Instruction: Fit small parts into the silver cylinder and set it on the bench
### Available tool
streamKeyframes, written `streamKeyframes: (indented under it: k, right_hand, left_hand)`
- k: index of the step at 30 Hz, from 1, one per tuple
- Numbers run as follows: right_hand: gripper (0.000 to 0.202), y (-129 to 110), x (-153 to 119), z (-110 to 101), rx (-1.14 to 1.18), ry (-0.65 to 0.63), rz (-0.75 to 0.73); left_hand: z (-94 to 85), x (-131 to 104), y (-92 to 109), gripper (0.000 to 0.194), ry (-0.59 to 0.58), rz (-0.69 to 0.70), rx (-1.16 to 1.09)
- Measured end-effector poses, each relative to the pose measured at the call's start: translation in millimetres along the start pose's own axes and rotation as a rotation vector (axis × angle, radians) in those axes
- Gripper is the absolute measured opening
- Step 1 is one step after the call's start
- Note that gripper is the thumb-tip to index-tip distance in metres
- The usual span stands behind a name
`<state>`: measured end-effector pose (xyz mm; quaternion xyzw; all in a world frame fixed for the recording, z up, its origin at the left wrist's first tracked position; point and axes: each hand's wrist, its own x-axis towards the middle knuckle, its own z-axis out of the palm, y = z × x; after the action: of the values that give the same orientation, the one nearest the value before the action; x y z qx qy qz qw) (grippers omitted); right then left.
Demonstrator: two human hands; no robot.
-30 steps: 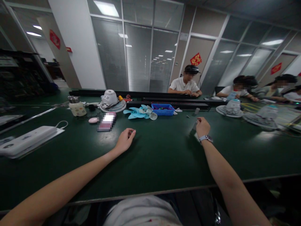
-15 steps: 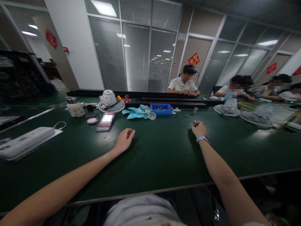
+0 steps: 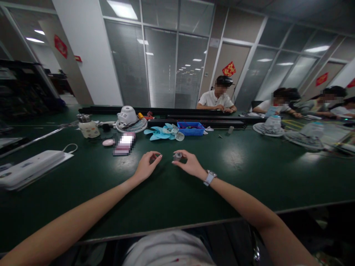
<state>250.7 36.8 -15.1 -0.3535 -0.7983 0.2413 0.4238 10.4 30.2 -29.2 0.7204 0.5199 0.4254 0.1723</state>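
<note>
Between the thumb and fingers of my right hand is a small grey cylindrical part, close to the middle of the green table. My left hand rests just left of it, fingers curved and apart from the thumb, with nothing visible in them. A gap separates the two hands. Beyond them lie light blue fan blades and a blue bin with small items inside. A second small cylinder stands behind and to the right, near a tiny piece.
At the left are a phone, a pink oval object, a flask, a white fan part and a white device. More fan parts lie at the right. Several people sit across the table.
My right hand has moved left with the small grey part, from the right side of the table to near my left hand. My left hand has hardly moved.
</note>
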Motion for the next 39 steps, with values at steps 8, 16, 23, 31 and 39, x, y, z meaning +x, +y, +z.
streamKeyframes:
  k: [8, 16, 23, 31, 39]
  right_hand:
    - [0.048, -23, -19, 35, 0.051, -0.211, -0.049]
    - [0.051, -21, -19, 35, 0.106, -0.203, -0.058]
    - [0.054, -23, -21, 33, 0.148, -0.202, 0.053]
    - [0.052, -24, -20, 32, 0.117, -0.206, 0.061]
    - [0.052, -24, -21, 35, 0.137, -0.183, 0.054]
  left_hand:
    - [-0.6, -13, 20, 0.026, -0.124, 0.255, -0.116]
    - [0.8, -15, 20, 0.022, -0.060, 0.282, -0.093]
    - [-3.3, -12, 27, 0.029, 0.097, 0.142, -0.043]
    - [-5.9, 10, -12, 0.024, -0.251, 0.056, 0.116]
    - [-2.4, 9, -20, 0.026, -0.268, 0.091, 0.181]
